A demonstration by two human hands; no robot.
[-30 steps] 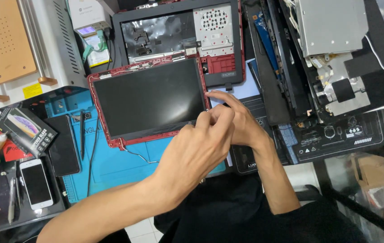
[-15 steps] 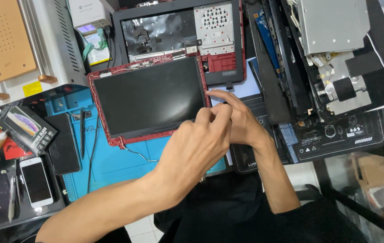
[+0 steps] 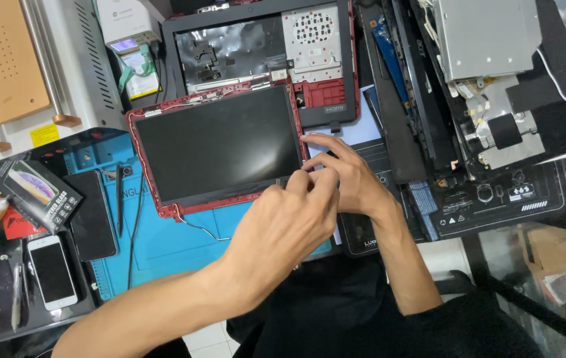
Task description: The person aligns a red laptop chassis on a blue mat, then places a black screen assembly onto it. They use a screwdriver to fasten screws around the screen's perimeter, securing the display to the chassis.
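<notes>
— Where is the screen panel?

— The laptop screen panel (image 3: 220, 146) lies flat in its red frame (image 3: 163, 211) on the blue work mat (image 3: 163, 245), dark glass up, just near of the opened laptop base (image 3: 256, 53).

— And the hands?

— Both meet at the panel's near right corner. The left hand (image 3: 283, 229) comes in from the near left, fingers curled together at that corner; whether they pinch the edge or only press on it I cannot tell. The right hand (image 3: 343, 176) sits just right of it, its forefinger stretched out to touch the frame's right edge, the other fingers bent and close to the left hand's — what they clasp, if anything, is hidden.

— What lies around?

— A white phone (image 3: 51, 272) and a dark phone (image 3: 90, 215) at the near left, a black box (image 3: 34, 189) beside them, and stripped laptop parts (image 3: 482, 66) on the right.
</notes>
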